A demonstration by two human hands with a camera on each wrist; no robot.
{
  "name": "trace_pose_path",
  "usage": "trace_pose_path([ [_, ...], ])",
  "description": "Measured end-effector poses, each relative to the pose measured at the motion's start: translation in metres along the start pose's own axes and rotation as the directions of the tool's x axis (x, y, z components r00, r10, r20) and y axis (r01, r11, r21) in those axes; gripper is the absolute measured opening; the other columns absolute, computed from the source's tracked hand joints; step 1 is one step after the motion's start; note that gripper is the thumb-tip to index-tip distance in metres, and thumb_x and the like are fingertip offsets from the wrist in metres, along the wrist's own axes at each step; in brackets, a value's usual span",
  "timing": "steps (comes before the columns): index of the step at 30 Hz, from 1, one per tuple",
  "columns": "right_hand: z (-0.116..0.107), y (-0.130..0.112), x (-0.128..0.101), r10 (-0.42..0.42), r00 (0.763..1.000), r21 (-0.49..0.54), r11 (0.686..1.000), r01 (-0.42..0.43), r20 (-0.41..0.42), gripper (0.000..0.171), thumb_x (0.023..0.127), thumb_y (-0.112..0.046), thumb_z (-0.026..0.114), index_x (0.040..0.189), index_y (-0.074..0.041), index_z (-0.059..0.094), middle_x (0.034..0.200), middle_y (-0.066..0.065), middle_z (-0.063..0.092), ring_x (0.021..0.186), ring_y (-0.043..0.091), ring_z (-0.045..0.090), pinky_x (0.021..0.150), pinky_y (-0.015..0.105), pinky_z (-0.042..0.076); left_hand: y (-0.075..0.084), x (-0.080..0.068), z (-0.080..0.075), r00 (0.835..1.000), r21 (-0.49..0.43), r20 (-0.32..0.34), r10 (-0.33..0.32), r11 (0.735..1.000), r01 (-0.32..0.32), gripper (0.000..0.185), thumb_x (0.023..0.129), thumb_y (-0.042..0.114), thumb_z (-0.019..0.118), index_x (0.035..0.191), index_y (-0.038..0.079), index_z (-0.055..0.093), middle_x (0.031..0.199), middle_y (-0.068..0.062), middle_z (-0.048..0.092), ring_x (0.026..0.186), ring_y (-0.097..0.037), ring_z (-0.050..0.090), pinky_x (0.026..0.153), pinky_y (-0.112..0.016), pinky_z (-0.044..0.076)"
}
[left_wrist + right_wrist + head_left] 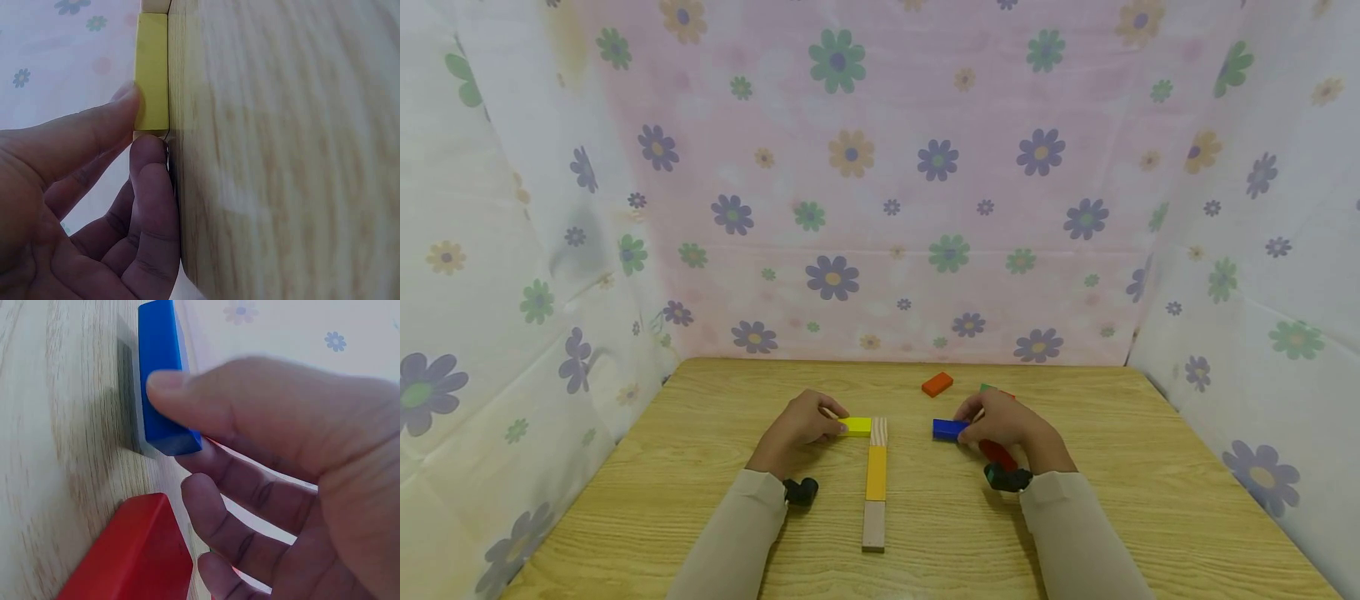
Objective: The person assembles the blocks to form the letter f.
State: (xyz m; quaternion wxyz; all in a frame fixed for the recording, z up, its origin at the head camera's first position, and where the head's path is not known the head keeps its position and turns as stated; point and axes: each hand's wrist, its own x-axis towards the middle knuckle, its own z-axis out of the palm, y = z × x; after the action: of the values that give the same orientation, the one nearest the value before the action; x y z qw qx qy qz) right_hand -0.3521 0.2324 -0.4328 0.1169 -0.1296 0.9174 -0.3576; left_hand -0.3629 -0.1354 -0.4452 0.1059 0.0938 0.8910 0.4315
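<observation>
A bright yellow block (856,427) lies crosswise with its right end against the top of a row of blocks. My left hand (805,423) holds its left end, the thumb on its side and a curled finger at its end in the left wrist view. The row runs toward me: a striped wooden block (879,432), an orange-yellow block (876,473) and a plain wooden block (874,525). To the right, my right hand (1006,421) pinches a blue block (161,375) between thumb and fingers, slightly above the table in the right wrist view.
A red block (134,556) lies below the right hand, partly hidden by it in the head view. An orange block (937,384) lies farther back. Behind the right hand a green piece (987,387) peeks out. Flowered cloth (880,208) encloses the wooden table (737,542) on three sides.
</observation>
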Motion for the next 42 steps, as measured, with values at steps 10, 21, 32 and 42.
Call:
trace_pose_path([
  [10,0.006,-0.004,0.006,-0.022,0.999,-0.027,0.999,0.020,-0.042,0.021,0.091,-0.012,0.079,0.112,-0.012,0.076,0.108,0.004,0.069,0.094,0.019,0.065,0.082,0.038,0.057,-0.002,0.001,0.000,1.000,-0.004,-0.001,0.002,1.000,-0.002,0.019,0.091,0.012,0.080,0.110,0.011,0.080,0.097,-0.005,0.076,0.078,-0.018,0.070,0.074,-0.035,0.061],
  [21,0.015,-0.008,0.014,-0.020,0.994,-0.010,1.000,0.019,-0.105,0.023,0.092,-0.011,0.078,0.114,-0.012,0.077,0.114,0.004,0.072,0.098,0.019,0.067,0.080,0.036,0.059,-0.001,0.000,0.000,1.000,-0.005,0.003,0.009,1.000,-0.009,0.021,0.092,0.012,0.079,0.112,0.009,0.079,0.099,-0.006,0.076,0.080,-0.019,0.070,0.074,-0.034,0.061],
  [32,0.025,-0.014,0.021,-0.055,0.984,-0.036,0.998,0.049,-0.168,0.028,0.093,-0.010,0.076,0.121,-0.009,0.076,0.122,0.008,0.072,0.109,0.027,0.069,0.088,0.042,0.060,0.000,0.000,0.001,1.000,0.004,-0.001,0.005,1.000,-0.005,0.020,0.091,0.013,0.079,0.111,0.010,0.080,0.098,-0.005,0.075,0.078,-0.018,0.069,0.074,-0.034,0.061],
  [42,0.035,-0.020,0.025,-0.070,0.979,-0.076,0.996,0.056,-0.190,0.026,0.092,-0.011,0.077,0.118,-0.009,0.078,0.117,0.008,0.073,0.105,0.026,0.070,0.087,0.043,0.060,-0.001,0.001,0.002,1.000,0.008,-0.004,-0.012,1.000,0.012,0.020,0.092,0.013,0.079,0.112,0.012,0.080,0.098,-0.006,0.074,0.078,-0.018,0.068,0.072,-0.033,0.059],
])
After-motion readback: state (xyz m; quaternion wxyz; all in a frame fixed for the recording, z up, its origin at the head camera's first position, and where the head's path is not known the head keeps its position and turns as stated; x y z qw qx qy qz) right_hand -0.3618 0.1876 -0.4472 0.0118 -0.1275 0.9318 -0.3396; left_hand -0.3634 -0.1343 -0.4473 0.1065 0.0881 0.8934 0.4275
